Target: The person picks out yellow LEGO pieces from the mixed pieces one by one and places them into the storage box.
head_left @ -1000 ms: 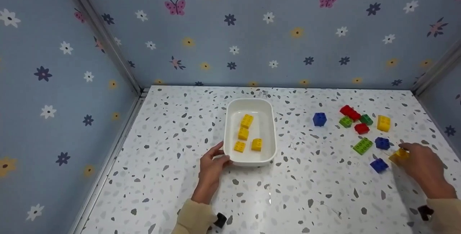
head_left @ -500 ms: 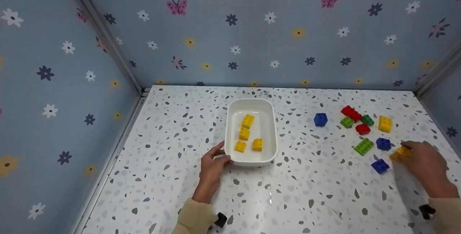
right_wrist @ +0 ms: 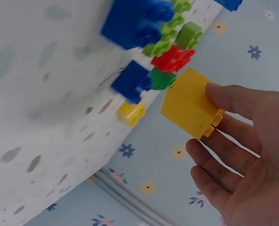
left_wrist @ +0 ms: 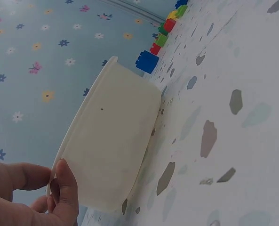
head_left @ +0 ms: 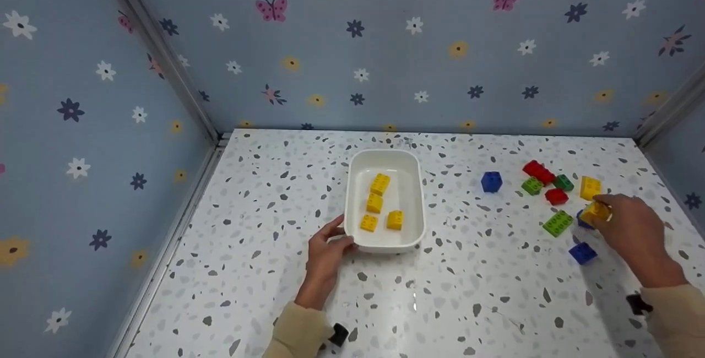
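Observation:
My left hand (head_left: 325, 253) grips the near left corner of a white plastic tub (head_left: 385, 247), thumb and fingers pinching its rim in the left wrist view. Inside the tub lie several yellow toy building bricks (head_left: 380, 184). On the right side, my right hand (head_left: 633, 231) holds a yellow building brick (right_wrist: 188, 103) between thumb and fingers, raised off the table. In the head view that brick overlaps a blue brick (head_left: 584, 220), partly hiding it. Another yellow brick (head_left: 590, 187) stands just beyond the hand.
Around the right hand lie a light green brick (head_left: 558, 223) and a blue brick (head_left: 583, 253). Red bricks (head_left: 538, 172) and small green bricks (head_left: 532, 185) cluster farther back. A taller blue brick (head_left: 491, 182) stands between them and the tub. Flowered walls (head_left: 385, 71) enclose the speckled table (head_left: 451, 303).
My right hand has lifted the yellow brick and carried it a little left and away from me, over the blue brick. The left hand stays at the tub's corner.

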Motion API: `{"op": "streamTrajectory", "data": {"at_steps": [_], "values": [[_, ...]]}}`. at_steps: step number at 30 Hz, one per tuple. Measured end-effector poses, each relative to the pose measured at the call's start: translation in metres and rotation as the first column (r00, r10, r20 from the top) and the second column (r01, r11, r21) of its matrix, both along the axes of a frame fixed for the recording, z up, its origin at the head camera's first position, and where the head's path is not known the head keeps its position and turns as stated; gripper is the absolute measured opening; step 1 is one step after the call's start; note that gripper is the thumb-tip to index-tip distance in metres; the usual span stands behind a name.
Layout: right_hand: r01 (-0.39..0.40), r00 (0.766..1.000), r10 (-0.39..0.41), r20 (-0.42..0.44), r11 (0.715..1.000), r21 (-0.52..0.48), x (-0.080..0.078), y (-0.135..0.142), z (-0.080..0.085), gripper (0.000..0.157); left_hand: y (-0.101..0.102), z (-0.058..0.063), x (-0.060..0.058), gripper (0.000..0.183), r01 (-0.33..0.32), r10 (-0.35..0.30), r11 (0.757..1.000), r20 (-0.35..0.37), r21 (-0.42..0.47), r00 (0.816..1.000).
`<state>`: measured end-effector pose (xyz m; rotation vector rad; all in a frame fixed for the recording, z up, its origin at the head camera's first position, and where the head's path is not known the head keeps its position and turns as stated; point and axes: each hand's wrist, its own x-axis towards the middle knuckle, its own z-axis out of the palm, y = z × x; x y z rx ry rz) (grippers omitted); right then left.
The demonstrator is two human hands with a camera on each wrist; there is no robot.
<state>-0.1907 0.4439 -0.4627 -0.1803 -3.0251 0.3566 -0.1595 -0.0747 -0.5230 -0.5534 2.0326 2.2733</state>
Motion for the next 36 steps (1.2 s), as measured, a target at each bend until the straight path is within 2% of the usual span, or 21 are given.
{"op": "streamTrajectory", "data": {"at_steps": [4, 9, 16, 20, 28, 36], "values": [[-0.099, 0.992, 0.097, -0.081, 0.995, -0.018, -0.006, -0.013, 0.005, 0.051, 0.0, -0.001, 0.0, 0.056, 0.003, -0.003, 1.0, -0.005, 0.007, 1.0], [-0.151, 0.983, 0.148, -0.111, 0.988, -0.021, -0.016, -0.033, 0.011, 0.044, 0.0, -0.001, 0.001, 0.056, 0.005, -0.005, 1.0, 0.011, -0.004, 1.0], [-0.246, 0.955, 0.241, -0.175, 0.969, -0.006, -0.024, -0.059, 0.013, 0.042, 0.0, -0.001, 0.0, 0.057, 0.003, -0.003, 1.0, 0.011, 0.003, 1.0], [-0.281, 0.942, 0.277, -0.191, 0.96, 0.009, -0.029, -0.074, 0.014, 0.038, 0.0, -0.001, -0.001, 0.057, -0.001, 0.001, 1.0, 0.013, 0.004, 1.0], [-0.315, 0.938, 0.31, -0.158, 0.949, -0.007, -0.037, -0.1, 0.019, 0.041, 0.0, 0.0, -0.001, 0.057, 0.005, -0.005, 1.0, 0.013, 0.008, 1.0], [-0.397, 0.898, 0.392, -0.198, 0.918, 0.017, -0.044, -0.123, 0.022, 0.04, -0.001, -0.002, -0.001, 0.058, 0.003, -0.003, 1.0, -0.001, 0.006, 1.0]]}}
